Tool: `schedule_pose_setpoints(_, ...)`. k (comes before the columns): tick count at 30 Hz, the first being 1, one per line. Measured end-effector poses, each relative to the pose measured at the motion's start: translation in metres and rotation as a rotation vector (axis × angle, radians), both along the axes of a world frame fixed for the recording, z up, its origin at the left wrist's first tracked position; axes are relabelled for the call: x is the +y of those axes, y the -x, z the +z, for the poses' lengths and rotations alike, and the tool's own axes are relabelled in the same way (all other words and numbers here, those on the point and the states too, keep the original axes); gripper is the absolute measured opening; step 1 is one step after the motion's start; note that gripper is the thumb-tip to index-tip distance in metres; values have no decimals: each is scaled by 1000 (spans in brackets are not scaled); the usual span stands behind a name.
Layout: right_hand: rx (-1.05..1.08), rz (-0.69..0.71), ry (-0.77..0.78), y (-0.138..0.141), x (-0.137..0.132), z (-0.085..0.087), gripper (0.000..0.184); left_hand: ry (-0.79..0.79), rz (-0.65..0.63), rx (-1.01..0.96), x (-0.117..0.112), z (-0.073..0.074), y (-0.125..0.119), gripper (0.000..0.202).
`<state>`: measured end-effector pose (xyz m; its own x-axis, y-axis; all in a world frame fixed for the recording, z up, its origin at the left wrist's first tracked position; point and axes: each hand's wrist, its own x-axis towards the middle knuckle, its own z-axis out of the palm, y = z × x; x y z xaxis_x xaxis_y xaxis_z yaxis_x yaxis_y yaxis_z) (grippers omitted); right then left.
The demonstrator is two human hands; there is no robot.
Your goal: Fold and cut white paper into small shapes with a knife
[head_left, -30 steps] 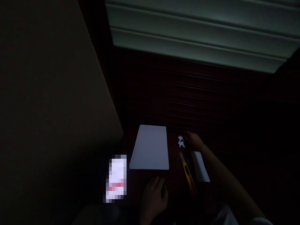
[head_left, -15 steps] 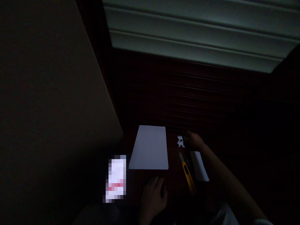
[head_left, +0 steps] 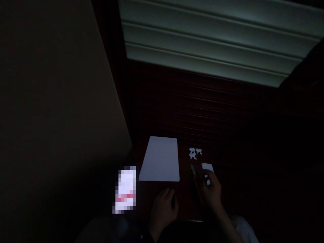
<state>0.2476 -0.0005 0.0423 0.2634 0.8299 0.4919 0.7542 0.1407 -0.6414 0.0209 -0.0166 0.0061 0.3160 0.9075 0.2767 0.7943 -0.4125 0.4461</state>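
Note:
The scene is very dark. My right hand (head_left: pixel 212 191) lies over a folded white paper strip (head_left: pixel 207 166). Its fingers are curled round the strip, and white shows between them. The hand also covers most of a utility knife (head_left: pixel 193 168), leaving only the blade end in view. Beyond it lie a few small white paper scraps (head_left: pixel 194 153). My left hand (head_left: pixel 164 207) rests on the dark table near the front edge of a flat white sheet (head_left: pixel 159 159). Its fingers are loosely spread and hold nothing.
A lit phone screen (head_left: pixel 125 189), pixelated, lies left of the sheet. A plain wall (head_left: pixel 55 111) rises on the left. Dark slatted panelling (head_left: pixel 197 108) stands behind the table, with pale blind slats (head_left: pixel 207 37) above it.
My right hand has drawn back from the paper scraps toward me and now sits on the folded strip and the knife. The scraps lie uncovered. My left hand has stayed put.

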Motion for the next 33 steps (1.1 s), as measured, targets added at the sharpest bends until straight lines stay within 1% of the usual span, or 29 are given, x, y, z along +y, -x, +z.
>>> schedule_pose_setpoints(2,57,127,-11,35,-31,-12,22,0,-6,-18,1,2,0,16)
schedule_pose_setpoints(4,94,214,41,64,-49,-22,23,20,-15,-56,3,3,0,14)
schedule_pose_setpoints(6,146,229,59,82,-55,-30,23,48,-10,-123,7,4,1,15)
schedule_pose_setpoints(8,167,217,48,91,-54,-36,24,84,-8,-191,13,5,4,17)
schedule_pose_setpoints(10,168,191,42,93,-52,-41,23,106,-26,-205,19,8,10,18)
schedule_pose_setpoints(11,164,178,46,93,-50,-43,23,92,-38,-183,22,10,14,18)
schedule_pose_setpoints(14,128,163,62,91,-49,-49,23,-35,-68,-32,36,19,30,16)
schedule_pose_setpoints(15,113,162,62,91,-49,-51,24,-72,-83,27,42,22,35,23)
schedule_pose_setpoints(18,65,157,69,91,-49,-53,28,-115,-148,194,65,24,47,58)
schedule_pose_setpoints(20,39,149,85,92,-50,-53,30,-79,-173,279,80,21,52,78)
schedule_pose_setpoints(22,14,141,93,93,-50,-52,30,-19,-183,338,91,16,55,87)
schedule_pose_setpoints(24,-9,131,91,94,-51,-51,31,2,-187,381,98,11,57,84)
schedule_pose_setpoints(27,-39,114,96,95,-51,-50,31,-43,-173,414,102,8,59,68)
schedule_pose_setpoints(30,-55,110,94,95,-51,-50,31,-65,-166,426,102,8,60,58)
schedule_pose_setpoints(33,-68,119,80,94,-52,-50,31,-71,-171,440,99,10,61,54)
